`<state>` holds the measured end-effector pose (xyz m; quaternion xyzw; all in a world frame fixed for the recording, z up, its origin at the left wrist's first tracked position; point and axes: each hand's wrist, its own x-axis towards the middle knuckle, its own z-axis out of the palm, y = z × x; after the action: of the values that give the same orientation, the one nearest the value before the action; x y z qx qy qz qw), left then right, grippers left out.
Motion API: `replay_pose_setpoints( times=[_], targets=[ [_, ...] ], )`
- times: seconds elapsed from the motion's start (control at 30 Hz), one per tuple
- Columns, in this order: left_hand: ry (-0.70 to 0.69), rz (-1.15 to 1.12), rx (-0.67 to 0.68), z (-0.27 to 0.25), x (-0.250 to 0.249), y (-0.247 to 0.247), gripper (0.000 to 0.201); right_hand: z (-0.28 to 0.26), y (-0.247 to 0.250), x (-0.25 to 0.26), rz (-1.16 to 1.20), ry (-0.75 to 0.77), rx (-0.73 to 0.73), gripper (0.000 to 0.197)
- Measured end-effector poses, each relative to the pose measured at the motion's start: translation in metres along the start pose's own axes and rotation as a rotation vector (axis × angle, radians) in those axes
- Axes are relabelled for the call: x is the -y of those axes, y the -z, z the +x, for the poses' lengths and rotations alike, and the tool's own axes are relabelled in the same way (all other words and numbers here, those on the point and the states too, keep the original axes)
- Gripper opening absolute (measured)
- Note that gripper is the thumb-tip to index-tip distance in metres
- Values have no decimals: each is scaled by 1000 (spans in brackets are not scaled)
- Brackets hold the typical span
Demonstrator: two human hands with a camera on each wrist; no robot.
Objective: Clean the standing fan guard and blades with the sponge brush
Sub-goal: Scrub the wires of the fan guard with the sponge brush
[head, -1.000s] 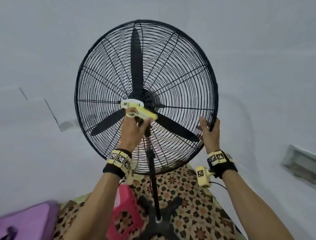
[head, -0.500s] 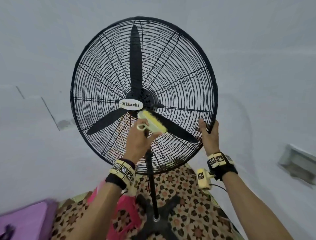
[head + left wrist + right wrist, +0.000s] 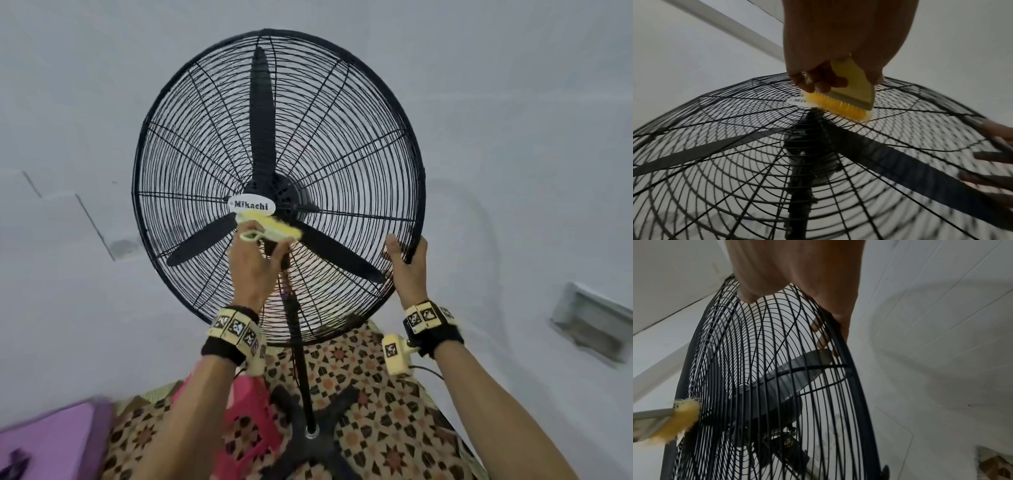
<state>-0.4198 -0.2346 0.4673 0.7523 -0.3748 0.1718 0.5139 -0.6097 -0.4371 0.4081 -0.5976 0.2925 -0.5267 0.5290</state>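
Fingers [image 3: 819, 84] of the left hand [image 3: 251, 265] curled round the handle of the sponge brush [image 3: 274, 230]; right hand [image 3: 409, 270] gripping the rim of the fan guard [image 3: 342, 144].

Item: sponge brush, pale handle with yellow bristled head, projecting past the left fingertips, head pressed to the wire of the guard just below the white badge [image 3: 251, 206] at its centre. Item: fan guard, black wire, round, tilted back on a black pole [image 3: 301, 359]; right fingers [image 3: 821, 340] hooked through the wires behind the lower right rim, thumb on the front face, well apart from the brush. Item: three black blades [image 3: 262, 113] inside the guard, one upright, two angled down; the lower right blade ends near the right hand. Below: patterned mat [image 3: 383, 421], pink object [image 3: 246, 404], purple object [image 3: 51, 438].
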Motion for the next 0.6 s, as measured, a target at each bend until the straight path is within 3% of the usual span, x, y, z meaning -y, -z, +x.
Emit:
replay_pose_setpoints(
  times=[0.07,0.17,0.3,0.4,0.5,0.6],
  targets=[
    [-131,-6,103,-18,-7,-7,50,0,0,1,1,0,-4,75],
    [-264,125,281,-49,-15,-17,67,0,3,1,-12,-1,5,76],
    [-87,58,109,-22,-10,-9,76,-1,3,0,-12,-22,22,83],
    [-255,4,109,-36,-15,-17,51,0,2,1,-9,-37,29,84],
    [-364,115,244,-69,-15,-37,60,1,3,2,-14,-44,29,84],
    [-171,118,123,-53,-9,-33,71,-2,5,2,-18,-45,43,85]
  ],
)
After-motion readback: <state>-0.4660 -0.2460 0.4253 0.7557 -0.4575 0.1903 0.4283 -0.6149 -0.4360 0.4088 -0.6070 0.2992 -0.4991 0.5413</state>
